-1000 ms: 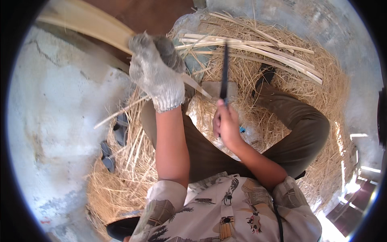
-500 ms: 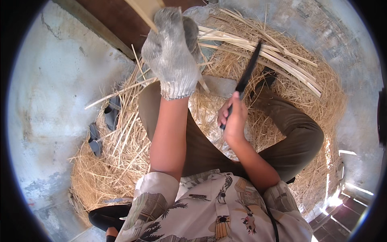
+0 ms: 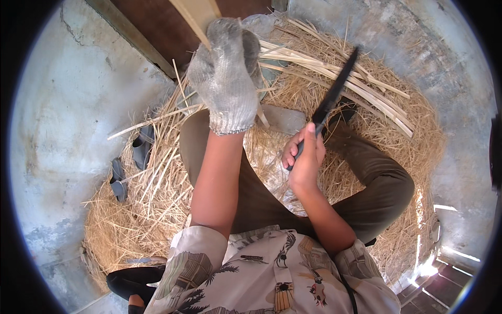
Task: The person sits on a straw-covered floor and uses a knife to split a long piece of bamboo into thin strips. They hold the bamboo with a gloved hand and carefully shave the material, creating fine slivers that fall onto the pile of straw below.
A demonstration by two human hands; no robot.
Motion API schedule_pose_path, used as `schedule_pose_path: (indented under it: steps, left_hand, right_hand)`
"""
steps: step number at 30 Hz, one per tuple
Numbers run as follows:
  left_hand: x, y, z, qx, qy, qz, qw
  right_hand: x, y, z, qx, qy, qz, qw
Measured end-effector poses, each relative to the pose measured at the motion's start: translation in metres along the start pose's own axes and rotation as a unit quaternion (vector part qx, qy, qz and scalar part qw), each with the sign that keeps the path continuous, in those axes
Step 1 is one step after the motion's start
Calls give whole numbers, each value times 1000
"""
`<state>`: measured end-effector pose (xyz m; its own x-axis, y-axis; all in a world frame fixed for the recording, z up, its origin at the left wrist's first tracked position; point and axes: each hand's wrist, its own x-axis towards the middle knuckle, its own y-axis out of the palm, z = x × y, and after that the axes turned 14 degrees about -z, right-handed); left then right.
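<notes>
My left hand (image 3: 225, 73), in a grey-white knitted glove, is closed around a pale bamboo strip (image 3: 196, 15). The strip's broad upper part runs out past the top of the view, and a narrow end shows below the glove. In my bare right hand (image 3: 305, 157) is a knife (image 3: 334, 89) with a long dark blade and a black handle. Its tip points up and to the right, away from the bamboo strip. The blade touches nothing that I can see.
Split bamboo strips (image 3: 366, 91) lie across heaped shavings (image 3: 408, 110) ahead on the right. A flat grey block (image 3: 285, 119) sits between my bent legs. Dark sandals (image 3: 142, 146) rest at left by the pale wall (image 3: 78, 104). Another blade-like tool (image 3: 144, 260) lies at lower left.
The knife has tilted further to the right, its tip swinging outward. My gloved left hand, still holding the bamboo strip, appears slightly lower as the whole view shifts a little.
</notes>
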<state>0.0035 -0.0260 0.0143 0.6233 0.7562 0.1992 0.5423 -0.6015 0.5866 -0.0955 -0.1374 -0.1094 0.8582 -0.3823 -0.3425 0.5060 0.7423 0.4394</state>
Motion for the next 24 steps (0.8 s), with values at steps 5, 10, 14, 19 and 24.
schedule_pose_path:
  steps: [5, 10, 14, 19, 24]
  left_hand:
    - [-8, 10, 16, -186, -58, -90, 977]
    - [-17, 7, -24, 56, -65, -43, 995]
    - [-11, 8, -11, 0, -30, -72, 997]
    - [-14, 14, -16, 16, -46, -51, 997]
    - [-5, 7, -16, 11, -50, -84, 995]
  right_hand:
    - [-17, -28, -77, -151, 183, 88, 967]
    - [-5, -10, -30, -61, 195, 9, 979]
    - [-17, 10, 12, -5, 14, 50, 999]
    - [-6, -34, -91, -126, 11, 84, 988]
    - [-5, -13, -39, -137, 54, 88, 985]
